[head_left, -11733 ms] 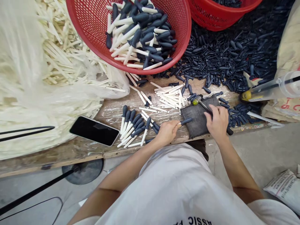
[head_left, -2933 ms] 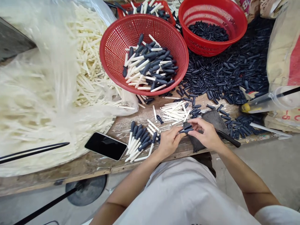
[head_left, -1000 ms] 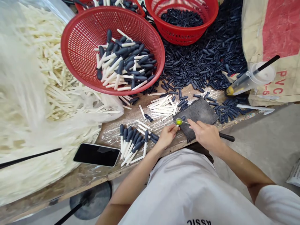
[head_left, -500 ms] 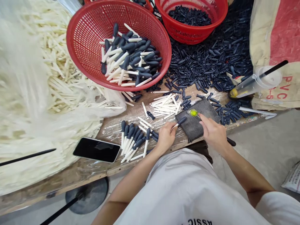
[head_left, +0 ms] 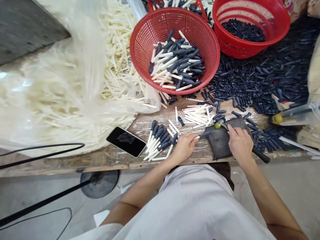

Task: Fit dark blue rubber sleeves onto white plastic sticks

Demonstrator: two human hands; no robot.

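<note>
My left hand (head_left: pixel 185 145) pinches the white shaft of a piece with a dark blue handle (head_left: pixel 205 134), whose handle end points right, at the left edge of a dark grey pad (head_left: pixel 220 143). My right hand (head_left: pixel 240 142) is closed round the shaft of a hammer with a yellow-green head (head_left: pixel 219 124) and a black grip (head_left: pixel 261 155). The hammer head is over the pad's upper left part. Left of my left hand lie several joined blue-and-white pieces (head_left: pixel 156 140). White sticks (head_left: pixel 196 116) and loose dark handle parts (head_left: pixel 220 111) lie beyond the pad.
A red basket (head_left: pixel 140 63) of joined pieces and another red basket (head_left: pixel 252 46) of dark parts stand at the back. A phone (head_left: pixel 126 141) lies near the front edge. White sticks in plastic (head_left: pixel 120 80) fill the left; a clear cup (head_left: pixel 297 115) lies right.
The view has shifted, so the table things appear further right. The hammer's head has turned, and its black grip now shows more. Both hands keep their holds.
</note>
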